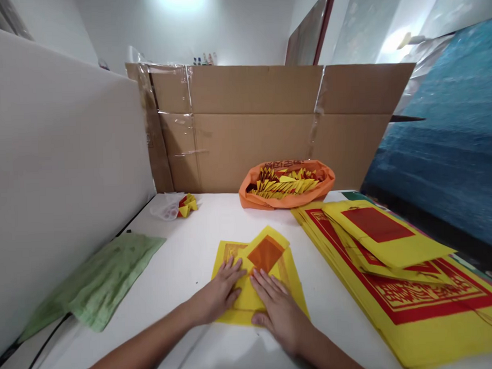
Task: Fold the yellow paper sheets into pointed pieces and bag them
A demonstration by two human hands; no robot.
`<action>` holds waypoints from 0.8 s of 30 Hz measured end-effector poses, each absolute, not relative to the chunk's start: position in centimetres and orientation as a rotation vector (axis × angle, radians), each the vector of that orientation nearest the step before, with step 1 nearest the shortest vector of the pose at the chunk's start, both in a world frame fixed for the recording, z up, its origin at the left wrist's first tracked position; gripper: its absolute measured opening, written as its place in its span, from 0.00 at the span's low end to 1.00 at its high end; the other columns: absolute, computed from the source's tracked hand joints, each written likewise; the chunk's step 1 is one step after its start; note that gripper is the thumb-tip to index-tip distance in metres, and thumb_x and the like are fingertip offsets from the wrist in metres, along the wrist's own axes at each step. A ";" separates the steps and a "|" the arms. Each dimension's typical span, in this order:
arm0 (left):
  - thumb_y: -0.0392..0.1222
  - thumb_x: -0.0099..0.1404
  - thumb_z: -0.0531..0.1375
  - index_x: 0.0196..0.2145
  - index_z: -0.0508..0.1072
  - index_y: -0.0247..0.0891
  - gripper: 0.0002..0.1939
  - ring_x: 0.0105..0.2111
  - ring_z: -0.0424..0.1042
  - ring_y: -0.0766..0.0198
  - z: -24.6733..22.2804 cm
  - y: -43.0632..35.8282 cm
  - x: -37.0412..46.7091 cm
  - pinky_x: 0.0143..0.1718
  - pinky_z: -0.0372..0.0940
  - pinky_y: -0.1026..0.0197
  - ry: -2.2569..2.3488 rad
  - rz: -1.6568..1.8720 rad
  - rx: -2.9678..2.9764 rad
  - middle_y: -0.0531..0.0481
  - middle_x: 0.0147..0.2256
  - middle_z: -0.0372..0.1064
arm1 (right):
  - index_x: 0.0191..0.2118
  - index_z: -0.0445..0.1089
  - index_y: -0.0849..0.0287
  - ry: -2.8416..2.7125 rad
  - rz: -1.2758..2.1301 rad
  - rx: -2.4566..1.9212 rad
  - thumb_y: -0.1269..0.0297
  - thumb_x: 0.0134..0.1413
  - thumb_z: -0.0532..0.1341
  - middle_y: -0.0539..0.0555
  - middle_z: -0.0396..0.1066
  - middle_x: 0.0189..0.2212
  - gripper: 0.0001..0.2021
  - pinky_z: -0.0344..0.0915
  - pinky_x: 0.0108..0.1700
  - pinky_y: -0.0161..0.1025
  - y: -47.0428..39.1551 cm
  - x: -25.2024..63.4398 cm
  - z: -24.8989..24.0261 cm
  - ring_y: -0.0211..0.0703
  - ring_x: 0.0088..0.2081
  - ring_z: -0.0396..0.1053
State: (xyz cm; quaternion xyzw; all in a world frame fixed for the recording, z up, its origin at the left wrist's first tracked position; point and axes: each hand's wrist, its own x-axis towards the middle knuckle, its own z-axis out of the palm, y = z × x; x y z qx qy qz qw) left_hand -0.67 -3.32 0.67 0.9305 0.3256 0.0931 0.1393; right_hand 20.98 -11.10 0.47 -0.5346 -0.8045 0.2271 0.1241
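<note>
A yellow printed sheet lies flat on the white table. On top of it rests a smaller yellow paper with an orange-red square, set at an angle with one corner pointing away. My left hand lies on the left part of the smaller paper, fingers spread. Just right of it, my right hand presses on the paper below the orange-red square, its fingers stretched out and its thumb apart. Neither hand is wrapped around anything.
Large yellow and red sheets are stacked at the right, smaller ones on top. An orange bag of folded papers stands at the back. Left are a green cloth, clear plastic and a folded yellow-red piece. Cardboard stands behind.
</note>
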 end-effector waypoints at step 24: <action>0.31 0.69 0.52 0.56 0.64 0.28 0.18 0.43 0.72 0.54 5.6 -3.9 1.6 0.39 0.70 0.56 0.408 0.664 3.473 0.39 0.42 0.73 | 0.49 0.65 0.57 -0.711 1.591 -0.849 0.51 0.49 0.68 0.59 0.73 0.47 0.25 0.67 0.47 0.44 -7.3 19.1 2.8 0.49 0.47 0.72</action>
